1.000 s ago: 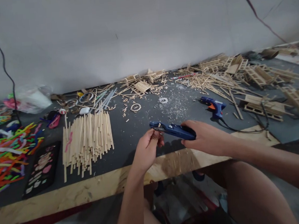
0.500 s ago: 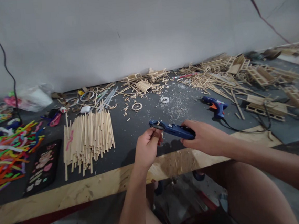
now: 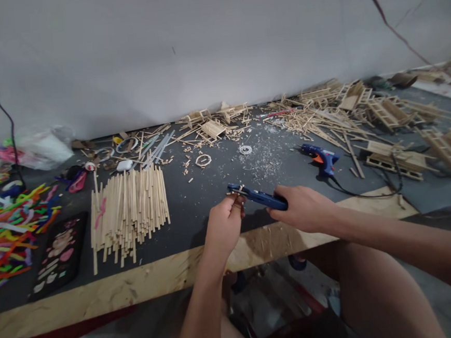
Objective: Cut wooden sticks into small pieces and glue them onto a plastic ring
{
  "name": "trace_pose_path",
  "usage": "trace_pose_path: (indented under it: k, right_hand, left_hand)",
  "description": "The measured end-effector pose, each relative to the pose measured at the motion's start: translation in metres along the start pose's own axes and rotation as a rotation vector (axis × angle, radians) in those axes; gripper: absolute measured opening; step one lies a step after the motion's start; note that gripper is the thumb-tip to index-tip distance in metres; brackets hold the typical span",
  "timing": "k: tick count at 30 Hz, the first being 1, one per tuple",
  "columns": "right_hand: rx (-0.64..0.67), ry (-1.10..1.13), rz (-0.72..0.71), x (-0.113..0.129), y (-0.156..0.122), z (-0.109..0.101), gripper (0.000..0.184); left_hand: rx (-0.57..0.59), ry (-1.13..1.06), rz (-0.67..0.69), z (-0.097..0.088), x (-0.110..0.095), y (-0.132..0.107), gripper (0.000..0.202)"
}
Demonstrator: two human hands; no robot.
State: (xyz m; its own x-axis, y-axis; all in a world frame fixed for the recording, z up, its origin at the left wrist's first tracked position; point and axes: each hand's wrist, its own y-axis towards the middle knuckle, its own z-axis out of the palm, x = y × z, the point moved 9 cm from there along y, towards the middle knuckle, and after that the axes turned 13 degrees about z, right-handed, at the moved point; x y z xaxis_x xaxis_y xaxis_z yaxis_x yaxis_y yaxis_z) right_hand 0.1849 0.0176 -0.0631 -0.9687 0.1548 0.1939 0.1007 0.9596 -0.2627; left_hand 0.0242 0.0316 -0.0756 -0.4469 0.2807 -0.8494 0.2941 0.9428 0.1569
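Note:
My right hand [image 3: 300, 204] is wrapped round the handles of a blue hand cutter [image 3: 265, 198], whose jaws point left. At those jaws, the fingers of my left hand [image 3: 226, 218] pinch a short piece of thin wooden stick [image 3: 241, 189]. The stick's lower end is hidden by my fingers. Both hands are above the front edge of the dark table. Beyond the cutter lie a small ring of wooden pieces [image 3: 203, 161] and a white ring-shaped piece [image 3: 245, 149].
A bundle of wooden sticks [image 3: 131, 213] lies left, beside a phone [image 3: 60, 252] and colourful pipe cleaners [image 3: 4, 233]. On the right rests a blue glue gun [image 3: 322, 159] with its cord. Small wooden structures [image 3: 394, 158] and loose sticks crowd the back and right. Chips litter the middle.
The cutter and both hands stay close together, with the cutter shifted slightly left in view. A short stick piece now shows more clearly across its jaws. The whole view has shifted slightly.

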Motion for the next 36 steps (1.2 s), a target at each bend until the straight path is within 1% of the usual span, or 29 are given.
trace_pose_path:
  k: [5, 10, 19, 23, 31, 33, 36]
  right_hand:
    - [0.045, -0.015, 0.010, -0.004, 0.007, 0.009, 0.034]
    - [0.109, -0.024, 0.037, -0.008, 0.013, 0.017, 0.039]
    - [0.116, -0.023, 0.013, -0.006, 0.016, 0.020, 0.043]
    - [0.137, -0.036, 0.029, -0.007, 0.017, 0.022, 0.045]
    - [0.119, -0.085, 0.047, -0.013, 0.020, 0.023, 0.050]
    - [0.111, -0.084, 0.041, -0.013, 0.020, 0.022, 0.050]
    - [0.104, -0.065, 0.038, -0.013, 0.022, 0.017, 0.048]
  left_hand:
    - [0.017, -0.025, -0.048, 0.009, 0.013, 0.001, 0.030]
    - [0.021, -0.038, -0.057, 0.017, 0.023, 0.005, 0.031]
    - [0.020, -0.080, -0.061, 0.020, 0.032, 0.009, 0.037]
    - [0.033, -0.071, -0.061, 0.021, 0.034, 0.009, 0.038]
    - [0.053, -0.043, -0.026, 0.017, 0.034, 0.008, 0.043]
    - [0.042, -0.033, -0.034, 0.012, 0.033, 0.009, 0.040]
    - [-0.003, 0.016, -0.065, 0.000, 0.034, 0.009, 0.038]
